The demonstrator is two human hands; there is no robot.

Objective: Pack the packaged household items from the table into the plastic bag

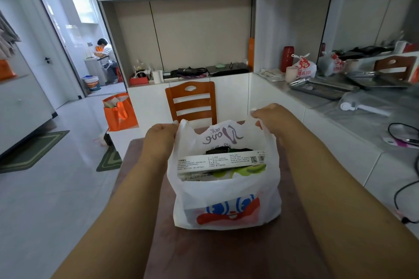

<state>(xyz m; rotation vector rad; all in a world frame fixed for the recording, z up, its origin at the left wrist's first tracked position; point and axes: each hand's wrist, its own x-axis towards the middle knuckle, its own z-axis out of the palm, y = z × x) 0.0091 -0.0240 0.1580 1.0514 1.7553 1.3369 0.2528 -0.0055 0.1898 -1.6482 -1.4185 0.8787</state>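
Inside the plastic bag (226,197), a white box (217,162) over green packaging (254,170)

One camera sits on the person's head, looking forward and down, close above the brown table (204,256).

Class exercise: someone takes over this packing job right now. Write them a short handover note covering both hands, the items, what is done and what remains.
Left hand grips the left handle of the white plastic bag; right hand grips the right handle, holding the mouth open. The bag stands on the brown table. A long white box and other packets sit inside. No packaged items show on the table around it, so packing looks done. Left: probably close or lift the bag.
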